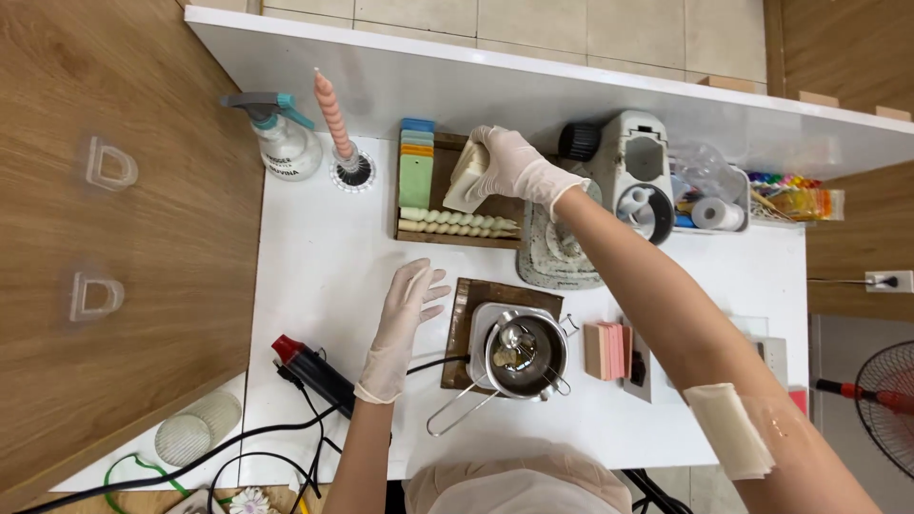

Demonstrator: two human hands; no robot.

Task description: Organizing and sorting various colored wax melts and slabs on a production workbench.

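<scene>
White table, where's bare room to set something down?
Bare patch of white table between the spray bottle, the wooden tray and the left hand. Another strip lies before the metal pot. Crowded along the back right, around the grey machine.

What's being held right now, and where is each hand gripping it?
The right hand holds a pale cream block by its upper right end, above the wooden tray. The left hand is open above the table, holding nothing.
</scene>
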